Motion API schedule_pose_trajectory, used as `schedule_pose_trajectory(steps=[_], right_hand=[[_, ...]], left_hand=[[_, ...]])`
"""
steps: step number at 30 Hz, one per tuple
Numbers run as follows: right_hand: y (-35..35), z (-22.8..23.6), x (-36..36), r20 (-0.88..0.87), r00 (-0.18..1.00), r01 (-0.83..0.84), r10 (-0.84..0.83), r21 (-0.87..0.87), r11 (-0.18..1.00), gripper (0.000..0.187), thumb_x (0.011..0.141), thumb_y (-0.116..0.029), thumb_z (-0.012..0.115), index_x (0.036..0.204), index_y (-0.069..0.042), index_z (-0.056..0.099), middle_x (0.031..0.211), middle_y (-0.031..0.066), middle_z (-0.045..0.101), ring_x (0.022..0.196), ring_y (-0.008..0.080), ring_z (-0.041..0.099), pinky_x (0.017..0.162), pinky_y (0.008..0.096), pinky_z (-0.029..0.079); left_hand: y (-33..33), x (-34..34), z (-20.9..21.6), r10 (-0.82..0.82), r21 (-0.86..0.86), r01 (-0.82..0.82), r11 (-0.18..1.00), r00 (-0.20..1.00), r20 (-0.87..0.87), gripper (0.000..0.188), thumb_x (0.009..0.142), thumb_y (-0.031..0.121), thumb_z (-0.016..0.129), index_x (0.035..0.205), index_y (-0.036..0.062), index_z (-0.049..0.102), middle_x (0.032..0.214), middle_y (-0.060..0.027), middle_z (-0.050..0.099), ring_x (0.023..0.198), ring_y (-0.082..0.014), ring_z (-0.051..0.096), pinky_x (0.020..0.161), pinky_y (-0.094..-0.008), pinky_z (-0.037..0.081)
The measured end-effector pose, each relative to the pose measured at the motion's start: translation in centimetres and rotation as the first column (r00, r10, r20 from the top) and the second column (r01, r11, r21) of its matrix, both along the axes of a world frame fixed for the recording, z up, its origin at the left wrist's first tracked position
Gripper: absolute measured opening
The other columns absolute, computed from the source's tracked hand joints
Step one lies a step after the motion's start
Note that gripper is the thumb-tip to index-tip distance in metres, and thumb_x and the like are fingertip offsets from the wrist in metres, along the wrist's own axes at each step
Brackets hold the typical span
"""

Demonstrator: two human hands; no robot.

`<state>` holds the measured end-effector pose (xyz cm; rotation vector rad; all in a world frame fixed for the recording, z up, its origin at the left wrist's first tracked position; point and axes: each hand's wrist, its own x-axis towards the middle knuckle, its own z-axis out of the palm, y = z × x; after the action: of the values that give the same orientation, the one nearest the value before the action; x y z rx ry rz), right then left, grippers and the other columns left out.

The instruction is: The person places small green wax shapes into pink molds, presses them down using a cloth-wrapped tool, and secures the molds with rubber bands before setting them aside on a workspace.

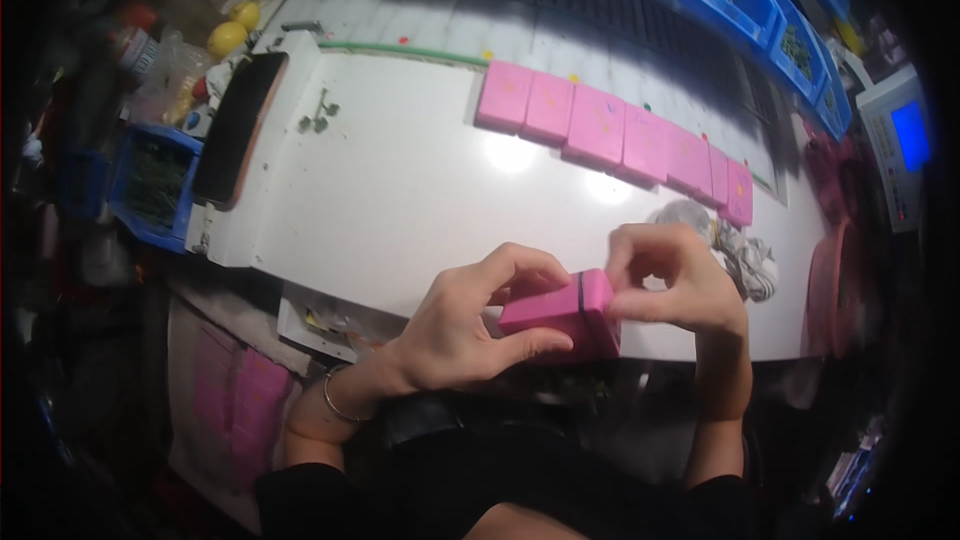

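My tabletop was white and smooth, bright with two patches of glare. Across its far right part I had pink blocks in a slanting row, side by side. A small green sprig lay toward the far left corner, a dark-screened phone along the raised left ledge, and a crumpled greyish-white bundle at my right, near the row's end.

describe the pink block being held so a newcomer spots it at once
Find the white table, then the left hand at its near edge. That hand grips the pink block. Unlike the row of blocks beyond, this one has a dark band near one end.
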<state>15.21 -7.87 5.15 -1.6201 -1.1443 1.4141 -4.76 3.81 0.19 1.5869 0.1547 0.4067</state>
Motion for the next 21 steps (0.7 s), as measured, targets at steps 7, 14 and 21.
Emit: schedule_pose_trajectory(steps=[7,14,21], right_hand=[[0.0,-1.6,-2.5,0.251,0.960,0.017,-0.126,0.394,0.919,0.050,0.073,-0.019,0.078,0.114,-0.001,0.055,0.096,0.0105,0.060,0.084,0.0185,0.060,0.072,0.0289,0.049],[0.6,-2.0,-2.6,0.200,0.942,0.129,-0.271,0.529,0.839,0.058,0.074,-0.011,0.075,0.125,0.000,0.050,0.108,0.0149,0.058,0.093,0.0226,0.059,0.078,0.0311,0.049],[0.7,-6.2,-1.0,0.304,0.877,0.155,-0.372,0.553,0.819,0.045,0.076,-0.002,0.067,0.120,-0.001,0.053,0.111,0.0156,0.057,0.093,0.0245,0.059,0.077,0.0315,0.049]], left_hand=[[1.0,0.7,0.0,0.004,-0.313,-0.040,0.949,0.993,-0.115,0.049,0.076,0.016,0.076,0.114,0.0008,0.049,0.107,-0.0100,0.057,0.104,-0.0185,0.056,0.091,-0.0344,0.050],[5.5,1.7,1.4,-0.536,-0.569,0.336,0.751,0.813,-0.227,0.061,0.089,0.050,0.053,0.119,-0.0036,0.052,0.098,-0.0090,0.060,0.090,-0.0135,0.060,0.077,-0.0269,0.049],[18.2,4.0,2.9,0.437,-0.166,-0.509,0.844,0.834,-0.336,0.026,0.089,0.017,0.058,0.105,-0.0030,0.060,0.086,-0.0088,0.065,0.077,-0.0132,0.064,0.064,-0.0253,0.051]])
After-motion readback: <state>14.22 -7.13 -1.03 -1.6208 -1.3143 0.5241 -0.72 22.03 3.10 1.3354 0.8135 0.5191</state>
